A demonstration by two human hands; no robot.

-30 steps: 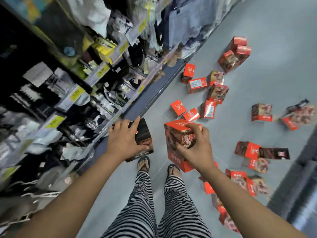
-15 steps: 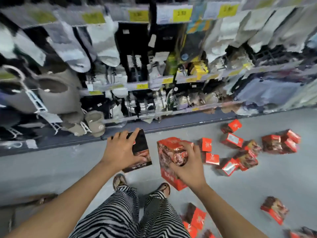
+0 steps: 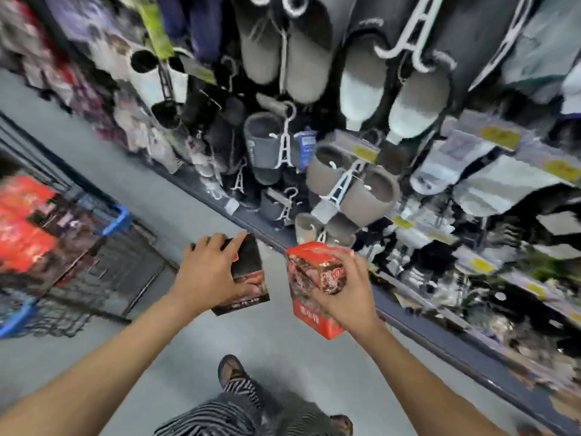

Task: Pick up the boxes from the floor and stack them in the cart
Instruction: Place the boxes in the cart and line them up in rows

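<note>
The left hand (image 3: 209, 273) grips a dark box (image 3: 250, 265), fingers curled over its top edge. The right hand (image 3: 345, 297) clasps a red box (image 3: 309, 313). Both boxes are held above the floor (image 3: 267, 341). The cart (image 3: 121, 217) stands at left (blurred boxes (image 3: 25, 221) inside).

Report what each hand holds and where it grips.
Left hand holds a dark box, fingers over its top edge, thumb on its face. Right hand holds a red box by its upper side.

Dark box (image 3: 250, 273), red box (image 3: 309, 313) — two, left hand (image 3: 209, 278), right hand (image 3: 347, 298), one cart (image 3: 118, 217)
</note>
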